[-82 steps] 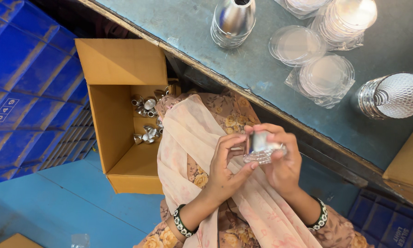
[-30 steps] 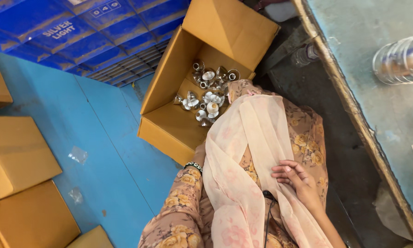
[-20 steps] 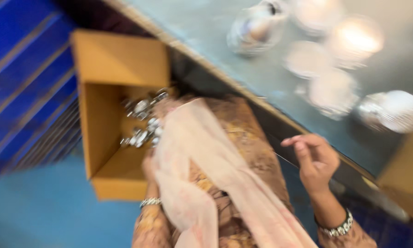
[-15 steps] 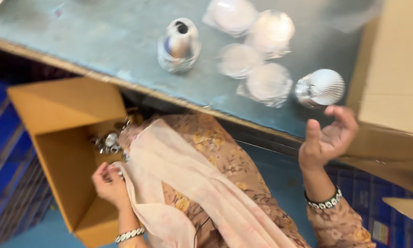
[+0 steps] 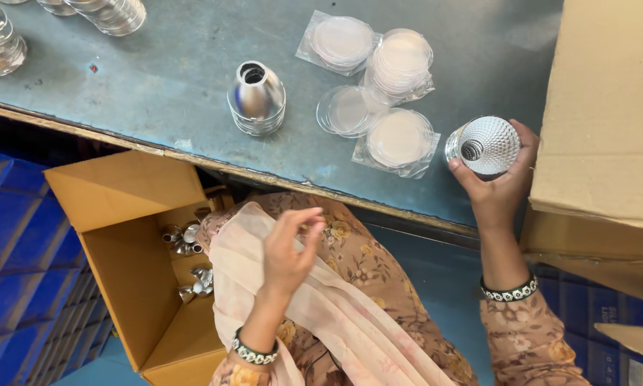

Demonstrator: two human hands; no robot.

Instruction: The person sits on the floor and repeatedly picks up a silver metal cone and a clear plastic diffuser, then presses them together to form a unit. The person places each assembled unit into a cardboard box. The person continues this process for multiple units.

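Right hand (image 5: 498,187): now clasped around faceted reflector cup (image 5: 487,146) on table (image 5: 157,93), previously empty; left hand (image 5: 287,250): raised, loosely curled, empty

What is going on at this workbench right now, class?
A seated person's right hand grips a silver faceted reflector cup on the blue table, beside packets of clear round discs. The left hand hovers empty over the lap. An open cardboard box with shiny parts stands on the floor.
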